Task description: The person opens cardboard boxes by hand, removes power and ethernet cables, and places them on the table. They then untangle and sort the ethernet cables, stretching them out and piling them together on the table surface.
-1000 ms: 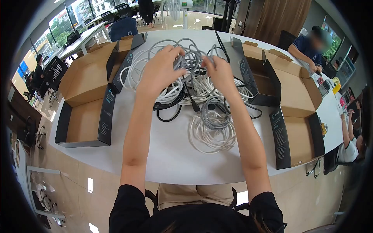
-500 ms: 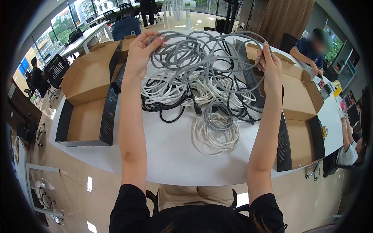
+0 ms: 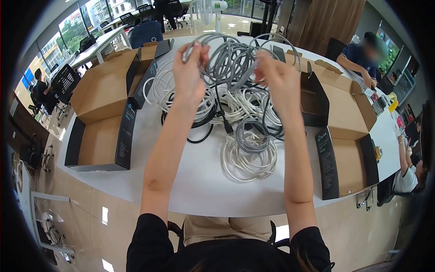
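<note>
Both my hands hold a tangle of grey cable [image 3: 231, 59] lifted above the white table [image 3: 190, 181]. My left hand [image 3: 190, 75] grips its left side and my right hand [image 3: 277, 77] grips its right side, about a hand's width apart. Strands of the grey cable hang down to a pile of white cables [image 3: 247, 156] and a black cable [image 3: 199, 131] lying on the table below my hands.
An open cardboard box [image 3: 102, 113] lies on the left and another open cardboard box [image 3: 349, 131] on the right. A person [image 3: 362, 56] sits at the far right of the table; another person's arm [image 3: 405, 163] shows at the right edge. Office desks and chairs stand beyond.
My hands first lifted the grey cable off the pile and spread it wide, then came back together; the bundle now hangs narrower between them.
</note>
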A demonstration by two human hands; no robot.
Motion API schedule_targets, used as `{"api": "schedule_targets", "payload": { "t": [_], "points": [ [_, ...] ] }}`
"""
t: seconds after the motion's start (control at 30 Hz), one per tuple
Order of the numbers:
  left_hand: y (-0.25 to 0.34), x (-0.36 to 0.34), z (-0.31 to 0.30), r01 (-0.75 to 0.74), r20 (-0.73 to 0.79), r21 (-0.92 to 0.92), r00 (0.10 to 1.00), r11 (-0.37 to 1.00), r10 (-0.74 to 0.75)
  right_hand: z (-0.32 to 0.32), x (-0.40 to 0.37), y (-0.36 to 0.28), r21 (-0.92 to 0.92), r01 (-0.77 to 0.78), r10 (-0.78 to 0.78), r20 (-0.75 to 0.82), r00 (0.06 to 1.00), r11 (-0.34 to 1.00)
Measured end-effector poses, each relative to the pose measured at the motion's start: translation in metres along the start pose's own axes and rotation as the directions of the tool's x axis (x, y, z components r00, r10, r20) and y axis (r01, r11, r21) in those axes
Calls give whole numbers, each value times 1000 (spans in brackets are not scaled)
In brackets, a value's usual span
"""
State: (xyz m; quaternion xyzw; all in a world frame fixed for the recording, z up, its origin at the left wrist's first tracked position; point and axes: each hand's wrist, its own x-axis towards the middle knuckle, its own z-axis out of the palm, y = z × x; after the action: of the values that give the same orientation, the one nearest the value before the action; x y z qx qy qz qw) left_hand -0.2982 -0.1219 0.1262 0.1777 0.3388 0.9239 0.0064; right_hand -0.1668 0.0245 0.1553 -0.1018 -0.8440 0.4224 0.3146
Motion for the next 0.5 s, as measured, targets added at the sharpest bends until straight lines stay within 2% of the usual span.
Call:
{"api": "schedule_targets", "payload": {
  "t": [0.03, 0.07, 0.1, 0.13, 0.17, 0.23, 0.27, 0.33, 0.47, 0.5],
  "points": [
    [-5, -7, 6, 15, -11, -16, 1000, 1000, -15, 13, -2, 0, -112, 76, -80, -36, 996, 991],
    [-9, -10, 6, 95, 49, -64, 995, 993, -92, 25, -6, 1, -331, 201, -259, -143, 955, 922],
    [-14, -11, 4, 174, 111, -110, 980, 979, -162, 32, -7, 4, -545, 280, -447, -199, 872, 790],
    [-16, -14, 6, 254, 176, -150, 958, 955, -227, 36, -4, 13, -394, 289, -387, -195, 901, 872],
    [-16, -16, 10, 268, 98, -144, 962, 953, -256, 41, 2, 22, -232, 285, -328, -178, 928, 930],
    [-14, -9, 3, 307, 164, -137, 945, 942, -284, 42, 4, 25, 38, 219, -210, -165, 964, 975],
    [-12, -3, -2, 322, 200, -133, 935, 937, -293, 38, 5, 25, 85, 190, -181, -100, 978, 978],
    [-9, 11, -13, 307, 177, -181, 945, 934, -276, 27, 7, 23, 176, 118, -126, 33, 992, 977],
    [11, 39, -36, 276, 190, -145, 950, 950, -247, 0, 17, 26, 471, 159, -173, -13, 985, 868],
    [19, 39, -32, 218, 92, -39, 973, 975, -213, -7, 16, 25, 494, 176, -189, -24, 982, 852]
  ]
}}
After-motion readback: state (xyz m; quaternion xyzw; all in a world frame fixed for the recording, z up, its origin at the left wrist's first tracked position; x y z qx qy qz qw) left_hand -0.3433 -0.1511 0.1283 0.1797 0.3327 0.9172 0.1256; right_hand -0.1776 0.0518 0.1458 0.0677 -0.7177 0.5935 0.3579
